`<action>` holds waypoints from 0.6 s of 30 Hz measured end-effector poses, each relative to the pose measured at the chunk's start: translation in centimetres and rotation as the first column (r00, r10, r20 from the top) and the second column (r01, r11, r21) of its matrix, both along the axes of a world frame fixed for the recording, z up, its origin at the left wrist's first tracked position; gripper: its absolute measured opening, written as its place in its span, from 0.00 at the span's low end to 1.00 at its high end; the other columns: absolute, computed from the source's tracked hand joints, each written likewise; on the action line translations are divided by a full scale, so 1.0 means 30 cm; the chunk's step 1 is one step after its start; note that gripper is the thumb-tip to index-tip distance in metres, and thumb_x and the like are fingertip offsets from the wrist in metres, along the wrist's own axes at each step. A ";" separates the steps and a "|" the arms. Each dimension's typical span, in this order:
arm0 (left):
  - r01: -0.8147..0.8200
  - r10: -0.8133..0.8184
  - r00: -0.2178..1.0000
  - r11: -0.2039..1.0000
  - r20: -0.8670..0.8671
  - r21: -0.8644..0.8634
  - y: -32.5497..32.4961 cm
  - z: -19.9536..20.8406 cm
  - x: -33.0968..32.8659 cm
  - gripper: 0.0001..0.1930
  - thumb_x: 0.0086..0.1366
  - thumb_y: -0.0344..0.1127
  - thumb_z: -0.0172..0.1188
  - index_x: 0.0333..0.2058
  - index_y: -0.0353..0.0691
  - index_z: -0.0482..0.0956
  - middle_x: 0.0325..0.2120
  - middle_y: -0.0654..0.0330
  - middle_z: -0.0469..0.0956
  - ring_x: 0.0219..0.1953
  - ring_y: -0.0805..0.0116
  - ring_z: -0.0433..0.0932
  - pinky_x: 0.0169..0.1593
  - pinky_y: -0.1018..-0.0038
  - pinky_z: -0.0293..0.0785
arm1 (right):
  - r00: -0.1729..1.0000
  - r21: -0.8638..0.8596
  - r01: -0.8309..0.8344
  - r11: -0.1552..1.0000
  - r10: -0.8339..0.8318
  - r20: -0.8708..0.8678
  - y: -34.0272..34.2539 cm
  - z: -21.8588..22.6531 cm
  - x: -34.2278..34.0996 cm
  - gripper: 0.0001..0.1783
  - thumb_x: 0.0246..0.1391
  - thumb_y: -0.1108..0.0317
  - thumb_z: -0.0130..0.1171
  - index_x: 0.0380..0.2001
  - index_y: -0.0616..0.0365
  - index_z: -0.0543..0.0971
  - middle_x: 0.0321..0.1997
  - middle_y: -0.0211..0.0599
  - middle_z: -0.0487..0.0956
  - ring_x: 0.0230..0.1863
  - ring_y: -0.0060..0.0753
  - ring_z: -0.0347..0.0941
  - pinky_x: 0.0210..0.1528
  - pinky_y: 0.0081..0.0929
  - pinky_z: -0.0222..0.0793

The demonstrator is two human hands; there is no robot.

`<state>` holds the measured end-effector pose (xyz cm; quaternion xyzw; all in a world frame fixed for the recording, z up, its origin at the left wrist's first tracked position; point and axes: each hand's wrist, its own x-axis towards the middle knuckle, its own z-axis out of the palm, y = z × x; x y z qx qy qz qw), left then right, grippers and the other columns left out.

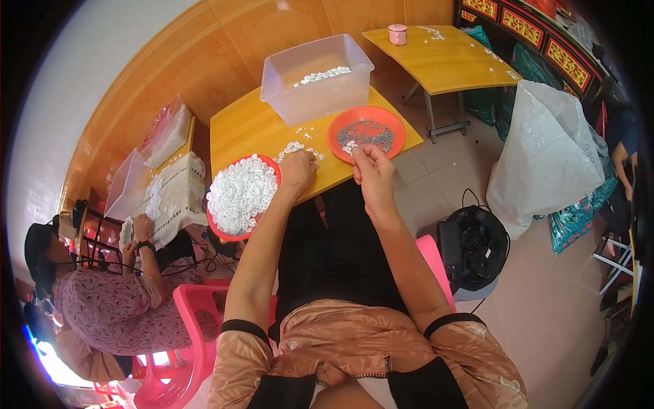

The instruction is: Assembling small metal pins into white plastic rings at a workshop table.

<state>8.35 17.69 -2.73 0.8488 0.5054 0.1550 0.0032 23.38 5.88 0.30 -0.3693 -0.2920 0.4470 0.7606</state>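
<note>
Fingers of the right hand [375, 170] drawn close, thumb toward forefinger, tips at small white pieces [349, 146] over the near-left rim of the orange dish [396, 123]; can't tell if one is pinched. Wrist raised, forearm angled up and inward. Dish holds small gray pieces [381, 138]. Left hand [298, 172] left of dish, palm down on the yellow table [235, 131], fingers curled, tips hidden, grip can't tell; loose white rings [293, 146] beside it. Red bowl [278, 172] heaped with white rings, farther left of dish. Clear bin [293, 102] behind-left of dish.
</note>
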 end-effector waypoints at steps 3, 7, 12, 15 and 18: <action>0.012 -0.012 1.000 1.000 0.019 -0.008 0.006 0.005 0.017 0.09 0.51 0.38 0.59 0.29 0.42 0.81 0.26 0.51 0.78 0.30 0.53 0.78 0.35 0.61 0.73 | 0.999 0.023 -0.011 1.000 0.012 -0.039 0.003 -0.005 -0.001 0.06 0.54 0.68 0.54 0.30 0.60 0.73 0.21 0.21 0.68 0.20 0.09 0.58 0.21 0.10 0.51; 0.028 -0.027 0.999 0.999 -0.042 0.027 0.012 0.020 0.034 0.09 0.53 0.37 0.55 0.27 0.39 0.80 0.26 0.50 0.78 0.31 0.51 0.77 0.35 0.60 0.73 | 0.999 0.011 -0.019 1.000 0.020 -0.033 -0.001 -0.001 -0.003 0.06 0.54 0.69 0.54 0.30 0.60 0.73 0.22 0.21 0.68 0.21 0.09 0.58 0.22 0.09 0.52; 0.063 -0.060 0.997 0.995 -0.038 0.083 0.051 0.016 0.009 0.09 0.55 0.37 0.54 0.28 0.39 0.79 0.27 0.49 0.78 0.30 0.51 0.77 0.35 0.60 0.73 | 0.999 -0.002 -0.037 0.999 0.037 -0.031 0.003 -0.006 -0.002 0.06 0.54 0.68 0.54 0.29 0.60 0.73 0.23 0.22 0.69 0.22 0.09 0.60 0.23 0.09 0.54; 0.014 -0.031 0.992 0.991 0.120 0.136 0.048 0.026 0.003 0.08 0.56 0.35 0.54 0.30 0.39 0.78 0.27 0.49 0.77 0.30 0.51 0.77 0.35 0.61 0.73 | 1.000 -0.040 -0.010 0.999 0.011 0.021 0.011 -0.027 0.013 0.07 0.54 0.67 0.54 0.29 0.60 0.73 0.24 0.23 0.72 0.23 0.10 0.62 0.25 0.10 0.57; -0.025 -0.014 0.951 0.992 0.308 0.121 0.036 0.019 -0.024 0.07 0.57 0.33 0.54 0.31 0.38 0.78 0.27 0.50 0.77 0.29 0.51 0.77 0.34 0.63 0.72 | 0.948 -0.078 0.066 0.995 -0.038 0.316 0.046 -0.108 -0.004 0.08 0.54 0.67 0.52 0.29 0.62 0.72 0.24 0.34 0.76 0.24 0.21 0.70 0.26 0.19 0.63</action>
